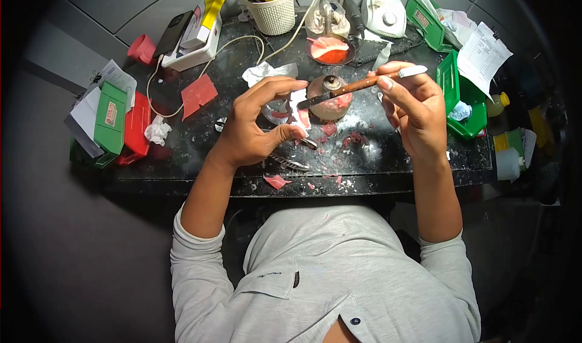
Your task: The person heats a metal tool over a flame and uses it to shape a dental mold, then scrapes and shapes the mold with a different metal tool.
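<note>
My left hand (251,122) is closed, thumb and fingers pinching a small white plaster dental cast (296,103) with pink wax on it. In my right hand (417,109), a wax knife (361,85) with a riveted brown wooden handle is held between thumb and fingers. Its dark blade points left, with the tip right at the cast, and its white end sticks out past my fingers. Beneath the knife stands a rounded spirit lamp (339,108) smeared with pink wax, its metal wick holder on top. Pink wax crumbs (354,139) lie before the lamp.
A pink wax sheet (199,96) and crumpled tissue (158,130) lie on the left. Green bins (449,88) with papers stand at right, green and red bins (110,117) at left. Behind are a tool basket (271,13), a dish of pink wax (330,52) and trailing cables.
</note>
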Available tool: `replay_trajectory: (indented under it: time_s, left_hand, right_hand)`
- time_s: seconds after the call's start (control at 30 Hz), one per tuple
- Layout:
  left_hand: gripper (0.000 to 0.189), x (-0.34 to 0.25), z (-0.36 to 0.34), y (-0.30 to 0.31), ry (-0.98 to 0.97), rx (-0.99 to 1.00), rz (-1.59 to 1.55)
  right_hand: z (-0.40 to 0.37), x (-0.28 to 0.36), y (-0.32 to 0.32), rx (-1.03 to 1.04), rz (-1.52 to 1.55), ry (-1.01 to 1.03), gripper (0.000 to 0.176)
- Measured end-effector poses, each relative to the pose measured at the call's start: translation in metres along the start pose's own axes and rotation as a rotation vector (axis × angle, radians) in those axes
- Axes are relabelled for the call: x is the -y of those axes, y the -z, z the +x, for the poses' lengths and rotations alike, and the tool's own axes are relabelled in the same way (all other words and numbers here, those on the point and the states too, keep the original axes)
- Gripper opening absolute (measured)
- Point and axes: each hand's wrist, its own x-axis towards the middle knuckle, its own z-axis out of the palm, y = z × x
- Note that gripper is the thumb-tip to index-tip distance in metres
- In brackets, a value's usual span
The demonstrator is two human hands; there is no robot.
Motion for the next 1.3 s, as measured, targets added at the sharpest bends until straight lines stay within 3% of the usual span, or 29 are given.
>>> replay_trajectory:
  time_s: [0.93,1.1,1.2,1.23,1.27,1.3]
  left_hand:
    - [0.063,0.0,0.003,0.002,-0.048,-0.08,0.07]
    - [0.052,0.003,0.002,0.004,-0.019,-0.137,0.01]
    - [0.066,0.012,-0.002,0.004,0.035,-0.168,-0.191]
    - [0.073,0.01,-0.002,0.005,0.068,-0.177,-0.206]
    - [0.074,0.012,-0.003,0.006,0.06,-0.199,-0.231]
    - [0.074,0.015,-0.002,0.008,0.059,-0.214,-0.232]
  right_hand:
    - [-0.003,0.004,0.0,0.067,-0.06,0.049,0.016]
    - [0.008,0.018,0.021,-0.015,0.107,0.161,0.019]
    - [0.013,0.03,0.038,0.038,0.048,0.377,0.031]
    - [0.015,0.037,0.044,0.126,-0.033,0.426,0.031]
    - [0.022,0.035,0.04,0.106,0.13,0.506,0.029]
    - [0.023,0.036,0.042,0.106,0.054,0.557,0.028]
